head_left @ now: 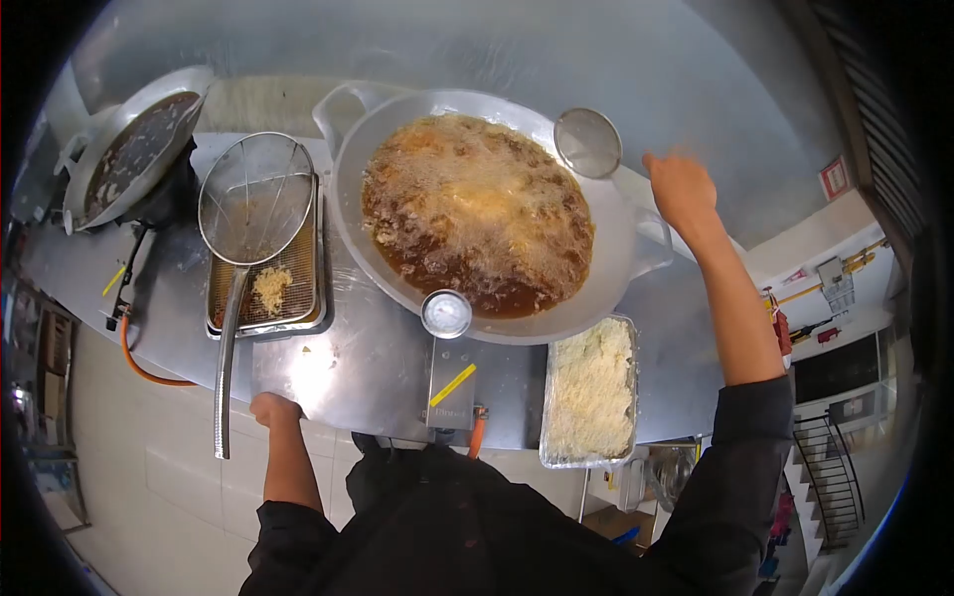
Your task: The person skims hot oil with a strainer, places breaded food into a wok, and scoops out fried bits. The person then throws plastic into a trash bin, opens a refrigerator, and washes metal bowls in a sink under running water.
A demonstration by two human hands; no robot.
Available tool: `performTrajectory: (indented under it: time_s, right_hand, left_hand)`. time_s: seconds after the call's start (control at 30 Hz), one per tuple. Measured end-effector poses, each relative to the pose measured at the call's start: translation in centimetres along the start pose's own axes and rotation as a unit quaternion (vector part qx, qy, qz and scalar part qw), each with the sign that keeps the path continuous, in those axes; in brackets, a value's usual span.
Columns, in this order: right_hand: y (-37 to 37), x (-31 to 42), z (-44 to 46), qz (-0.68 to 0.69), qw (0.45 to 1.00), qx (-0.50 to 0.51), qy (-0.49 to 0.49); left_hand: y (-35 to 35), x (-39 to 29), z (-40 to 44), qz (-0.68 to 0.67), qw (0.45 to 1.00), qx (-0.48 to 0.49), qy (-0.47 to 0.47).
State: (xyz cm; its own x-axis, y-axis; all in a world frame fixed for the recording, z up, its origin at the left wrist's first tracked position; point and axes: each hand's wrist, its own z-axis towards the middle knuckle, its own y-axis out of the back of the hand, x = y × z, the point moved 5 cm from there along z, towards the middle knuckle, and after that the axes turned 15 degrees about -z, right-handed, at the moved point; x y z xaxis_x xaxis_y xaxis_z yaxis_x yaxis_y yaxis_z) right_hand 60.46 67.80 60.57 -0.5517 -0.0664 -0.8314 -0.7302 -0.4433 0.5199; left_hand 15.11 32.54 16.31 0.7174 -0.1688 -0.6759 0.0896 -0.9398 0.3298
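Note:
A large metal wok [353, 214] holds bubbling brown oil with pale golden food frothing in it. My right hand [681, 186] is raised beyond the wok's right rim, fingers curled and slightly blurred; what it holds, if anything, I cannot make out. Near it, a small round mesh skimmer [587, 142] leans at the wok's upper right edge. My left hand [275, 408] is closed at the front edge of the steel table [328, 382], right of the long handle of a big wire strainer [255, 199]. A round dial thermometer [446, 314] sits at the wok's front rim.
A foil-lined tray [591, 392] of pale crumbs lies front right of the wok. Under the strainer is a wire-mesh tray [298, 298] with yellow crumbs. A second wok [139, 149] of dark liquid stands at the far left, with an orange hose [139, 370] below it.

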Motion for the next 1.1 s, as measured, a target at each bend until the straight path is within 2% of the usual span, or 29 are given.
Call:
performTrajectory:
  time_s: [0.1,0.23,0.33,0.53,0.63,0.73,0.83,0.93,1.03,1.1]
  right_hand:
    - [-1.2,0.0,-0.2,-0.001,1.0,0.013,0.006]
    - [-2.4,2.3,0.7,0.051,0.997,0.064,0.012]
    - [-3.6,4.9,2.7,0.103,0.993,0.051,0.022]
    - [-4.3,8.9,6.7,0.22,0.972,0.052,0.065]
    - [-5.7,10.4,8.7,0.303,0.949,0.036,0.077]
    - [-6.1,10.8,9.3,0.416,0.898,0.089,0.11]
    - [-5.5,10.5,8.4,0.529,0.828,0.164,0.089]
    - [-6.1,9.9,7.9,0.598,0.778,0.18,0.065]
    - [-6.8,8.3,7.4,0.596,0.783,0.168,0.062]
    - [-7.3,7.0,7.0,0.588,0.79,0.166,0.052]
  left_hand:
    - [-0.6,0.5,2.0,0.083,0.995,0.001,-0.059]
    - [-0.5,0.6,1.7,0.033,0.998,-0.025,-0.048]
    - [-0.5,0.5,2.5,0.066,0.995,-0.027,-0.072]
    - [-0.4,0.7,1.8,-0.054,0.996,-0.068,-0.02]
    - [-0.5,0.6,2.4,-0.006,0.996,-0.056,-0.064]
    - [-0.4,0.5,2.3,0.009,0.995,-0.053,-0.088]
    - [-1.1,1.1,4.2,0.129,0.984,-0.029,-0.122]
    - [-0.4,0.6,2.4,0.051,0.992,-0.053,-0.103]
    - [-0.4,0.5,2.6,0.039,0.99,-0.085,-0.108]
    - [-0.9,1.1,4.0,0.088,0.988,-0.045,-0.121]
